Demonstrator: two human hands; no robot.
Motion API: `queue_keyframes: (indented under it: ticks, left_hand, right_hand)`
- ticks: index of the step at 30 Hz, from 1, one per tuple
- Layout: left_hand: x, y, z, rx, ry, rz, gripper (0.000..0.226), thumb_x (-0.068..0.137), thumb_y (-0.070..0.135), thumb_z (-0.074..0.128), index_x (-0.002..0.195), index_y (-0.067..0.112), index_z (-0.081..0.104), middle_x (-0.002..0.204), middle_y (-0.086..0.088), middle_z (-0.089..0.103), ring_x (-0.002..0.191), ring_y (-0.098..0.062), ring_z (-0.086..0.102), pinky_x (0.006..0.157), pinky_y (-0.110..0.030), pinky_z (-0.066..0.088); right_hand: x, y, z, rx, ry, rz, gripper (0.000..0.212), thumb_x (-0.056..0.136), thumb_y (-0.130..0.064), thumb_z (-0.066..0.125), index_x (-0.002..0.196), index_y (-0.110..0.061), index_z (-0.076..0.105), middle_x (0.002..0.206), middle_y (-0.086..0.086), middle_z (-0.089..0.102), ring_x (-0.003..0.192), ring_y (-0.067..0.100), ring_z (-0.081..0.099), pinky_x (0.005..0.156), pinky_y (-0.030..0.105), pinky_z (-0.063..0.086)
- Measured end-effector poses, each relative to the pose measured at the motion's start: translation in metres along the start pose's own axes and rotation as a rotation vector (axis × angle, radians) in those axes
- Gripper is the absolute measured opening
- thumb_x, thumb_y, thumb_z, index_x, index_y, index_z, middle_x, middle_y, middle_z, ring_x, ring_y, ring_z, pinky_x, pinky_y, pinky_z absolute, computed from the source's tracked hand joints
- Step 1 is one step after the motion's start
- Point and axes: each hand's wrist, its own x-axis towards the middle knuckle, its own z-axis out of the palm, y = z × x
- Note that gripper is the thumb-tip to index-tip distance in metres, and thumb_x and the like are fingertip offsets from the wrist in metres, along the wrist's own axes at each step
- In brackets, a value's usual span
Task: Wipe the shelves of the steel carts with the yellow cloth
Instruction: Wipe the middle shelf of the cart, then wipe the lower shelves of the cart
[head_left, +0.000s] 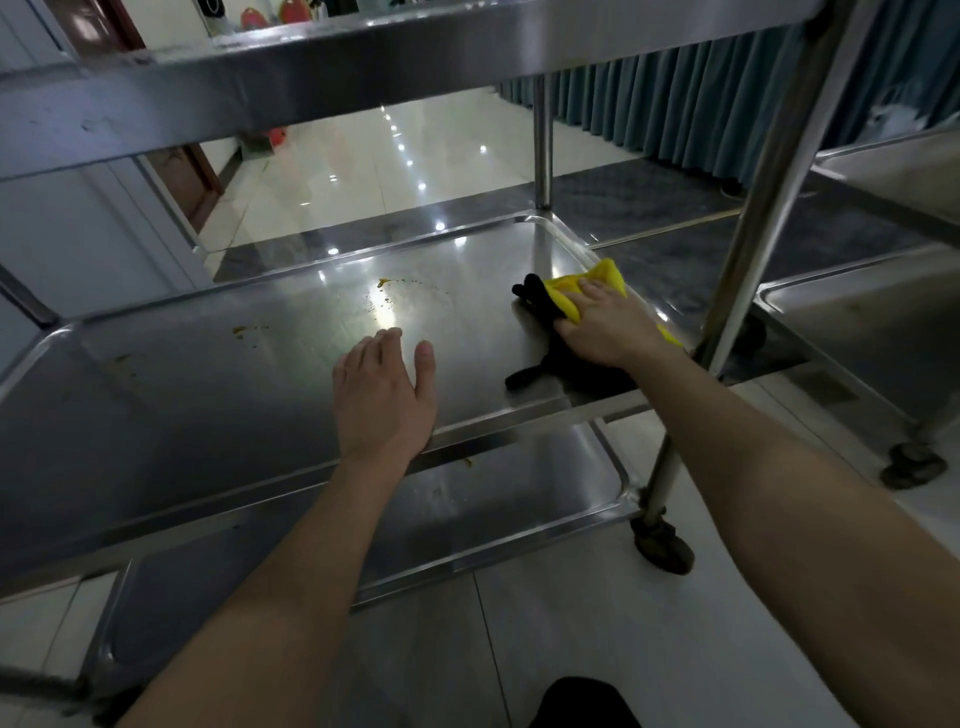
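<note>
Cloth of soft yellow fabric (605, 273), bunched into loose folds, lies at the far right of the middle stainless-steel shelf (260, 374), close against its raised right rim. It looks light and limp, and I judge it will crumple and slide easily on the smooth steel. The best hold is therefore a broad palm laid over the bulk of it, not a pinch at one corner. The right hand (608, 325) covers it that way, palm down with fingers spread across the folds. The grip is wide and pressing, not clenched, and yellow shows beyond the fingertips and again past the outer edge of the hand. A piece of black fabric (524, 376) lies partly under the same hand and trails toward the shelf's front edge. I cannot tell whether it is a second rag or a glove. The left hand (382, 395) rests flat and relaxed near the front rim, holding nothing, well apart from the cloth. Orange-brown spatters (384, 282) mark the steel between and beyond the hands. Below sits a lower steel shelf (519, 488), above it a top steel shelf (363, 67), and a second steel cart (857, 322) stands to the right.
</note>
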Motion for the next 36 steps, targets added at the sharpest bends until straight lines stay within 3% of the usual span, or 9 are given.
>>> queue_keyframes:
  ticks: [3,7,11,15,18,23,27,32,36]
  left_hand:
    - [0.0,0.002,-0.002,-0.015,0.022,0.008,0.067,0.112,0.053,0.021,0.146,0.007,0.056,0.145,-0.017,0.064,0.137,-0.036,0.055,0.121,-0.052,0.038]
    - [-0.001,0.003,-0.003,-0.027,0.08,0.048,0.058,0.114,0.048,0.03,0.141,0.007,0.06,0.139,-0.016,0.068,0.132,-0.036,0.058,0.117,-0.051,0.041]
    - [-0.001,0.002,-0.002,-0.043,0.141,0.1,0.055,0.114,0.048,0.031,0.133,0.008,0.064,0.131,-0.013,0.071,0.124,-0.034,0.061,0.112,-0.051,0.044]
    - [-0.004,0.0,-0.011,-0.118,0.08,0.173,0.042,0.113,0.04,0.042,0.127,0.01,0.067,0.127,-0.011,0.072,0.121,-0.032,0.063,0.108,-0.048,0.046]
    - [-0.016,0.004,-0.038,-0.174,-0.044,0.232,0.024,0.106,0.024,0.058,0.123,0.011,0.069,0.124,-0.01,0.071,0.12,-0.035,0.064,0.106,-0.049,0.048]
    - [-0.038,0.035,-0.12,-0.176,-0.383,0.244,0.029,0.098,0.02,0.069,0.126,0.013,0.068,0.124,-0.009,0.068,0.115,-0.036,0.063,0.095,-0.046,0.053]
    - [-0.042,0.085,-0.217,-0.127,-0.687,0.234,0.032,0.098,0.025,0.069,0.129,0.02,0.068,0.122,-0.008,0.068,0.109,-0.034,0.067,0.086,-0.038,0.052]
    - [-0.03,0.163,-0.33,-0.152,-0.815,0.354,0.039,0.099,0.033,0.07,0.137,0.027,0.064,0.139,0.005,0.058,0.119,-0.024,0.065,0.094,-0.036,0.053]
    - [-0.002,0.241,-0.392,-0.2,-0.791,0.412,0.042,0.102,0.038,0.067,0.142,0.028,0.06,0.146,0.009,0.053,0.124,-0.019,0.062,0.098,-0.034,0.052]
  right_hand:
    - [-0.046,-0.026,0.017,0.004,0.095,-0.061,0.064,0.097,-0.059,0.04,0.156,-0.035,0.046,0.171,0.004,0.034,0.159,0.022,0.028,0.127,0.05,0.023]
    - [-0.108,-0.051,0.046,0.015,0.511,-0.227,0.041,0.097,-0.054,0.05,0.121,-0.028,0.072,0.134,0.0,0.071,0.127,0.026,0.062,0.106,0.046,0.042]
    - [-0.115,-0.046,0.057,-0.003,0.676,-0.288,0.036,0.101,-0.053,0.056,0.112,-0.023,0.073,0.11,-0.002,0.072,0.107,0.027,0.063,0.097,0.047,0.044]
    - [-0.126,-0.045,0.04,-0.06,0.615,-0.299,0.037,0.101,-0.052,0.059,0.102,-0.017,0.071,0.096,0.004,0.063,0.095,0.03,0.058,0.087,0.044,0.043]
    - [-0.151,-0.047,0.007,-0.025,0.43,-0.234,0.037,0.1,-0.055,0.06,0.1,-0.019,0.073,0.095,0.002,0.063,0.097,0.028,0.06,0.086,0.044,0.045]
    - [-0.211,-0.052,-0.065,0.195,0.138,0.066,0.04,0.099,-0.059,0.057,0.105,-0.024,0.074,0.092,0.003,0.066,0.093,0.031,0.064,0.081,0.044,0.05]
    - [-0.277,-0.047,-0.148,0.369,-0.026,0.305,0.04,0.096,-0.061,0.056,0.096,-0.024,0.072,0.09,0.005,0.071,0.088,0.032,0.066,0.074,0.045,0.053]
    - [-0.345,-0.017,-0.269,0.438,0.049,0.498,0.043,0.093,-0.06,0.058,0.068,-0.025,0.054,0.066,-0.003,0.057,0.065,0.02,0.059,0.056,0.038,0.042]
    - [-0.36,0.015,-0.36,0.379,0.161,0.542,0.045,0.091,-0.06,0.059,0.063,-0.027,0.048,0.061,-0.006,0.052,0.058,0.009,0.052,0.051,0.031,0.031]
